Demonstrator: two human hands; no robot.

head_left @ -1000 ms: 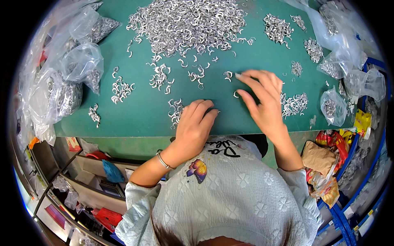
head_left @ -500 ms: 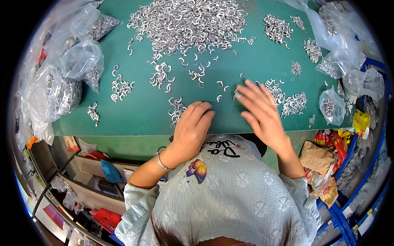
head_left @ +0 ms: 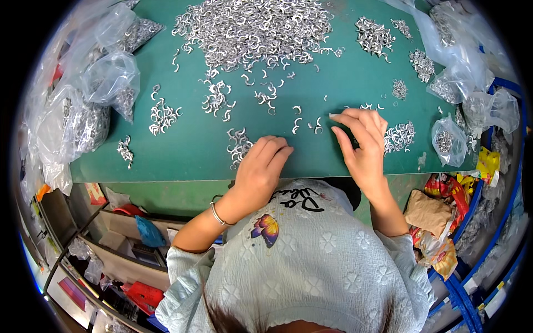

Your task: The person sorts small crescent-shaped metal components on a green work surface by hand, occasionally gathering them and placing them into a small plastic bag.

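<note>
Small silvery metal hooks (head_left: 304,123) lie scattered on the green counter (head_left: 194,155), just left of the right hand (head_left: 363,144), whose fingertips (head_left: 336,117) pinch together on what seems one hook. The left hand (head_left: 261,166) rests palm-down, fingers loosely curled, holding nothing I can see, beside a small cluster (head_left: 239,143). The hooks look light, stiff and slippery, likely to tangle; best pinched singly at the curved middle.
</note>
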